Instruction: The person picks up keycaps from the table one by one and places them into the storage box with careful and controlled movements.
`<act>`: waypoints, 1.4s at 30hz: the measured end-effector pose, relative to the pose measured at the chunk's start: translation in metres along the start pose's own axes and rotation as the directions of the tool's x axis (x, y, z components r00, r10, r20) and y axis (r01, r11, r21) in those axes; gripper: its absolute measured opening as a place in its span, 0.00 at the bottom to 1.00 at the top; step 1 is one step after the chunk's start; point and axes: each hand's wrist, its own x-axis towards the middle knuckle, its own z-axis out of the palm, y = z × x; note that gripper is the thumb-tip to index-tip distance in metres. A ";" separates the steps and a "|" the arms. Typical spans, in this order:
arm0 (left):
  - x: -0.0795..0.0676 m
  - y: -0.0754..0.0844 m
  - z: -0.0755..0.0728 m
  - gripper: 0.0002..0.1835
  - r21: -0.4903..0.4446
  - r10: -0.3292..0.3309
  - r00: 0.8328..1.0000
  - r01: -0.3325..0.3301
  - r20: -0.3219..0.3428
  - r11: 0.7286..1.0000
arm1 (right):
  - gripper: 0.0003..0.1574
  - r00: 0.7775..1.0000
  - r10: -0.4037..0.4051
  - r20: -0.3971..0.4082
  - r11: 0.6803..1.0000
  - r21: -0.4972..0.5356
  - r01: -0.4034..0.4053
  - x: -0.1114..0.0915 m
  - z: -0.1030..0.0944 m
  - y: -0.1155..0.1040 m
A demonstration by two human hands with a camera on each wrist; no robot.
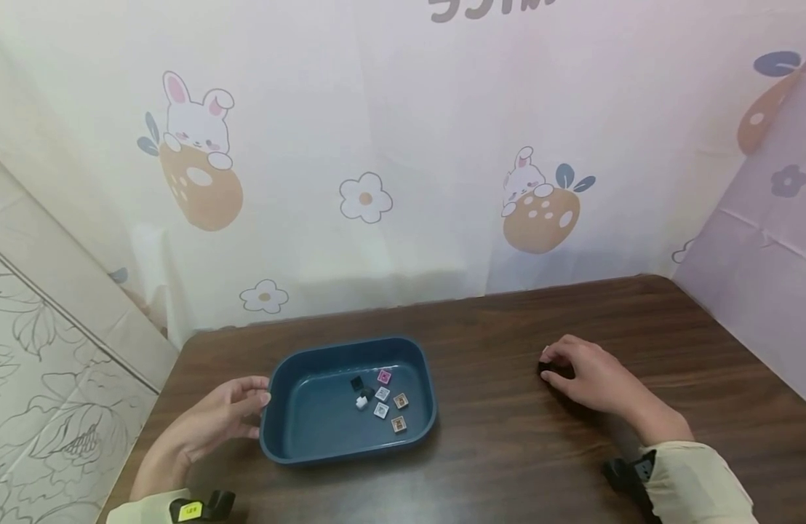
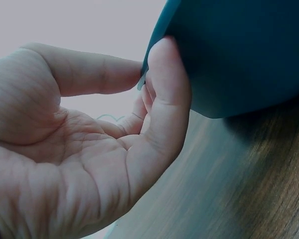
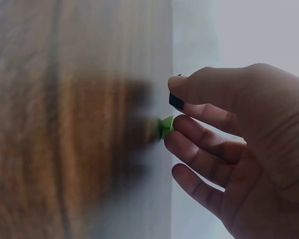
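A dark blue rectangular tray (image 1: pixel 347 455) stands on the table, tilted slightly in the head view. My left hand (image 1: pixel 216 418) pinches its left rim, thumb on one side and fingers on the other; the left wrist view shows the tray wall (image 2: pixel 224 55) at the fingertips. Over to the right, my right hand (image 1: pixel 589 375) pinches a small black block (image 3: pixel 176 101) between thumb and index finger, close to the tabletop. Beside its middle fingertips is a small green piece (image 3: pixel 166 126), partly covered by the fingers.
Inside the tray lie several small square pieces, among them a pink one (image 1: pixel 384 377), a tan one (image 1: pixel 398 423), a white one (image 1: pixel 361 402) and a black one (image 1: pixel 357 383). The brown wood table (image 1: pixel 488 407) ends at a patterned curtain (image 1: pixel 429 240) behind.
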 end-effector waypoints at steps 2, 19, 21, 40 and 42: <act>0.000 0.001 -0.001 0.23 0.001 0.002 1.000 -0.002 0.003 1.000 | 0.08 1.000 0.002 -0.002 1.000 0.010 -0.002 0.001 -0.002 -0.002; -0.005 -0.008 -0.003 0.28 -0.003 -0.007 1.000 0.007 0.015 1.000 | 0.08 0.998 0.004 0.068 0.992 0.128 -0.012 0.003 0.000 -0.017; -0.009 -0.010 -0.004 0.30 0.009 -0.015 1.000 0.015 0.005 1.000 | 0.08 0.997 -0.018 0.081 0.989 0.149 0.006 0.006 0.001 -0.023; -0.001 -0.007 -0.003 0.28 -0.004 0.000 1.000 0.000 0.025 1.000 | 0.07 0.995 -0.026 0.096 0.979 0.203 0.006 0.020 -0.002 -0.042; 0.000 -0.007 -0.002 0.27 -0.003 0.012 1.000 -0.012 0.028 1.000 | 0.07 0.995 -0.035 0.089 0.978 0.207 0.015 0.022 -0.002 -0.044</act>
